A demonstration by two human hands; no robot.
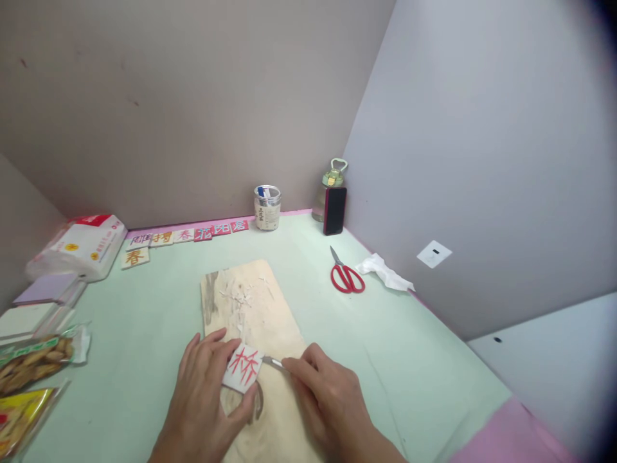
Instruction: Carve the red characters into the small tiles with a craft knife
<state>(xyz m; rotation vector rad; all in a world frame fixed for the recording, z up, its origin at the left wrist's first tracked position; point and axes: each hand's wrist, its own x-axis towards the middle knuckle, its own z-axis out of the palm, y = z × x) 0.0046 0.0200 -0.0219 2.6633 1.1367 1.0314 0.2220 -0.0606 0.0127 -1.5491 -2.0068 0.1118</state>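
My left hand (211, 384) pinches a small white square tile (243, 367) between thumb and fingers, tilted over a wooden board (284, 411). A red Chinese character is on the tile's face. In my right hand (328, 395) is a slim carving knife (274, 363), its tip at the tile's right edge. Whether the blade touches or cuts into the tile I cannot tell. Pale shavings (240, 298) lie scattered on the far half of the board.
Red-handled scissors (346, 276) and a crumpled tissue (385, 272) lie at right. Behind stand a jar (267, 209), a phone (335, 211) and a bottle (319, 200). Several lettered tiles (184, 236) line the back; a tissue pack (81, 247) and snack bags (41, 360) are left.
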